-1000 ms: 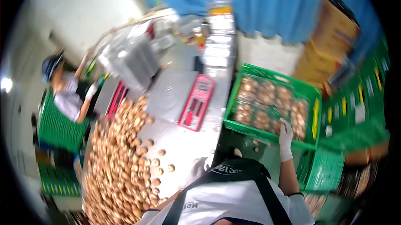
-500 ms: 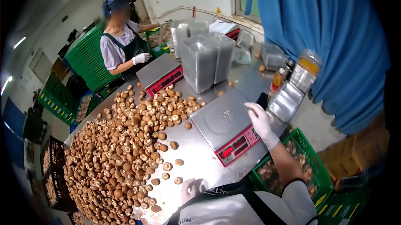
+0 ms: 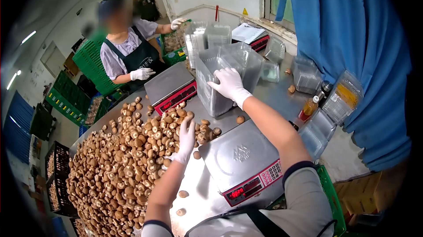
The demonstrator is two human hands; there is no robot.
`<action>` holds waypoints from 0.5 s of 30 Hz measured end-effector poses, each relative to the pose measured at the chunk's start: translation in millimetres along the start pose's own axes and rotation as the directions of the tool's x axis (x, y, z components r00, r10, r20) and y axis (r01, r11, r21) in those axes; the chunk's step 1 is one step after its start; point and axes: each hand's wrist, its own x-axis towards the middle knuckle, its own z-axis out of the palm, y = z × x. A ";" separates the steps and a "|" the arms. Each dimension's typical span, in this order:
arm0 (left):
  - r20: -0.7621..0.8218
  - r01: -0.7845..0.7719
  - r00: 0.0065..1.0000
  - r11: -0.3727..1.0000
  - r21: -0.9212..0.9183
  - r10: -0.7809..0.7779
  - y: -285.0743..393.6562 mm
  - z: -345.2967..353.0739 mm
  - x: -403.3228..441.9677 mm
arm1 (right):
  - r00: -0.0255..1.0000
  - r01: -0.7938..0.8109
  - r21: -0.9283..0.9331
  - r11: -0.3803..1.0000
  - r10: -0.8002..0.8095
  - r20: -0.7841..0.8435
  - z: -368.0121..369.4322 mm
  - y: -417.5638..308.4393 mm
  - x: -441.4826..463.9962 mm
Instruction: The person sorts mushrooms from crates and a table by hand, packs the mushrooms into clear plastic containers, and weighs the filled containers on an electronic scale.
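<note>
My right hand (image 3: pixel 230 86), in a white glove, reaches over a tall stack of clear plastic boxes (image 3: pixel 213 98), its fingers closed on the rim at the top. My gloved left hand (image 3: pixel 187 139) is above the right edge of a large heap of brown mushrooms (image 3: pixel 121 166). Its fingers are stretched upward, and one mushroom (image 3: pixel 190 115) shows right at the fingertips; whether it is touched I cannot tell. Below my right forearm lies a red scale (image 3: pixel 240 149) with a bare metal pan and a lit red display.
Across the table a co-worker (image 3: pixel 132 52) in a dark apron stands behind a second red scale (image 3: pixel 169 87). At the right are a sauce bottle (image 3: pixel 308 108), more plastic boxes (image 3: pixel 307 75) and a blue curtain (image 3: pixel 339 38). A green crate (image 3: pixel 331 197) stands by my right side.
My right hand has moved from the scale's right edge forward to the box stack. The left hand has risen from near my body to the mushroom heap. The view has shifted slightly.
</note>
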 end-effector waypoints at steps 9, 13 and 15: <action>0.379 0.851 0.526 0.472 -0.233 -0.761 -87.4 127.6 127.8 | 0.990 0.137 0.109 0.985 -0.140 0.023 -37.3 44.7 -31.2; 0.541 0.834 0.541 0.495 -0.245 -0.644 -70.8 151.5 116.1 | 0.993 0.111 0.161 0.981 -0.116 0.022 -59.6 75.4 -47.3; 0.585 0.888 0.443 0.421 -0.184 -0.680 -64.0 167.5 114.2 | 0.992 0.127 0.162 0.979 -0.126 -0.016 -69.2 93.6 -54.0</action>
